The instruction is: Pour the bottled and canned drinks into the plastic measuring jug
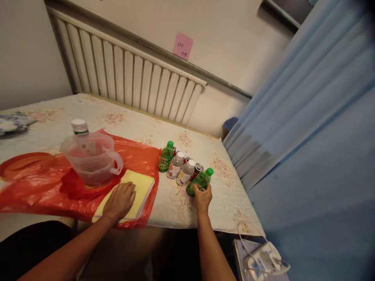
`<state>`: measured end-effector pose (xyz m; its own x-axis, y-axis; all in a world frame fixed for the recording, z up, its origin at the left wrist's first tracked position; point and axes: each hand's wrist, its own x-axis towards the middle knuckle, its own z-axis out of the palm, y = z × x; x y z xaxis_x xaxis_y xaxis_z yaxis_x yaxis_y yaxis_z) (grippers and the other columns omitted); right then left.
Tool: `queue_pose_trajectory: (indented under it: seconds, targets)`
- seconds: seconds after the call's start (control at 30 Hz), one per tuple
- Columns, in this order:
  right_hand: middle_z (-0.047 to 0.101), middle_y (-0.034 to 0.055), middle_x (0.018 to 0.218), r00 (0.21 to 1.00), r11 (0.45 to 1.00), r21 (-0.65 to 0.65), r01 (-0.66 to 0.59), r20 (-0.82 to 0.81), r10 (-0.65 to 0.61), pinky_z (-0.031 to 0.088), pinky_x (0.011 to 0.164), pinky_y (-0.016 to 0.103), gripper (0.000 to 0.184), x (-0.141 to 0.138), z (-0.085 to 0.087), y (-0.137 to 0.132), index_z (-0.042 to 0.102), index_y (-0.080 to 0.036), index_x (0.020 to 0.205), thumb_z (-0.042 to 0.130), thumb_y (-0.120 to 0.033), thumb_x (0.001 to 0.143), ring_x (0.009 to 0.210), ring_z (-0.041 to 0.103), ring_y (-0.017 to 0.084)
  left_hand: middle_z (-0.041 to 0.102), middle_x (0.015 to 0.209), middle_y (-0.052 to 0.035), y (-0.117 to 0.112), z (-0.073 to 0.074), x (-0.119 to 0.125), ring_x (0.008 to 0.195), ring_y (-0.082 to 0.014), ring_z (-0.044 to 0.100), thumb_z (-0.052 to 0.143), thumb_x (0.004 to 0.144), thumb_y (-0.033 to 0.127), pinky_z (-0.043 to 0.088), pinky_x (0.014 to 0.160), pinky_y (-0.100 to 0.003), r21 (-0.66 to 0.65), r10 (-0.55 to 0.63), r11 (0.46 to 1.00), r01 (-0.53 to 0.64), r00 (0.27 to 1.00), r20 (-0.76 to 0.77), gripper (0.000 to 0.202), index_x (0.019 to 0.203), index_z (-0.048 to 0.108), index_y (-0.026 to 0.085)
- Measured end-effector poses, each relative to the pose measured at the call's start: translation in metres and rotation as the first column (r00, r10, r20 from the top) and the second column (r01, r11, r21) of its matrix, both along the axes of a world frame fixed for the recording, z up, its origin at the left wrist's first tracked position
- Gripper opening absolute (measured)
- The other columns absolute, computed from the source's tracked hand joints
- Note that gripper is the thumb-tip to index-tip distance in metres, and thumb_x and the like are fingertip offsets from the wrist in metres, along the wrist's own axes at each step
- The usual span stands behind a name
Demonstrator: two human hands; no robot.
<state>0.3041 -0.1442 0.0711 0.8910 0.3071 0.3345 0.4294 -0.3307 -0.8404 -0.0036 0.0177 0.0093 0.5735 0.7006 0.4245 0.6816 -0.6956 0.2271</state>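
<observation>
Rightmost green bottle (203, 179) is held by the right hand (203, 198).

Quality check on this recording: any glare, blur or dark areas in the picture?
Head view: shiny highlights on the red plastic sheet; head view: patterned cloth at the left edge looks smeared, while the green bottle at the right hand is clearer; head view: deep shadow below the floral cover's near edge.

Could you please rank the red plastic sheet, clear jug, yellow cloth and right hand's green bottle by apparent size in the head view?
1. Red plastic sheet
2. Clear jug and yellow cloth: too alike to rank, the cloth being partly under the left hand
3. Green bottle in the right hand
</observation>
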Motion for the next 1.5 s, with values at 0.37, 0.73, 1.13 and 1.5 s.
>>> queue_pose_trajectory:
  seconds: [0.37, 0.73, 1.13, 1.5]
  targets:
    - [0.072, 0.0139, 0.105, 1.0, 1.0, -0.025, 0.013, 0.019, -0.012, 0.05, 0.086, 0.039, 0.058, -0.001, -0.021, 0.01, 0.063, -0.014, 0.115, 0.071, -0.048, 0.068, 0.096, 0.066, 0.03, 0.066, 0.124, -0.0166, 0.002, -0.003, 0.0, 0.116, -0.0328, 0.057, 0.041, 0.095, 0.031, 0.044, 0.1, -0.048, -0.002, -0.008, 1.0, 0.008, 1.0, -0.002, 0.035, 0.115, 0.065, 0.015]
    - [0.069, 0.0178, 0.115, 1.0, 0.999, -0.038, 0.022, 0.018, -0.021, 0.05, 0.091, 0.039, 0.056, -0.014, -0.065, -0.002, 0.061, -0.011, 0.122, 0.068, -0.039, 0.074, 0.104, 0.065, 0.03, 0.066, 0.124, -0.0161, 0.001, -0.002, -0.001, 0.116, -0.0322, 0.058, 0.042, 0.096, 0.032, 0.044, 0.1, -0.048, 0.029, -0.01, 1.0, 0.01, 1.0, -0.014, 0.035, 0.116, 0.064, 0.014]
    - [0.068, 0.0202, 0.112, 0.998, 0.998, -0.046, 0.039, 0.046, -0.037, 0.049, 0.089, 0.04, 0.054, -0.007, -0.081, 0.004, 0.061, -0.009, 0.12, 0.067, -0.041, 0.077, 0.101, 0.062, 0.031, 0.066, 0.122, -0.0159, 0.006, -0.011, -0.002, 0.113, -0.0317, 0.057, 0.043, 0.097, 0.032, 0.045, 0.1, -0.048, 0.089, -0.014, 0.996, 0.017, 0.999, -0.04, 0.034, 0.117, 0.064, 0.013]
    - [0.07, 0.019, 0.108, 0.997, 0.997, -0.045, 0.06, 0.058, -0.057, 0.048, 0.083, 0.037, 0.051, -0.006, -0.084, 0.005, 0.063, -0.011, 0.117, 0.065, -0.045, 0.079, 0.097, 0.063, 0.03, 0.066, 0.121, -0.016, 0.006, -0.009, -0.002, 0.112, -0.0317, 0.059, 0.044, 0.097, 0.032, 0.046, 0.099, -0.048, 0.119, -0.017, 0.993, 0.021, 0.999, -0.037, 0.033, 0.116, 0.064, 0.014]
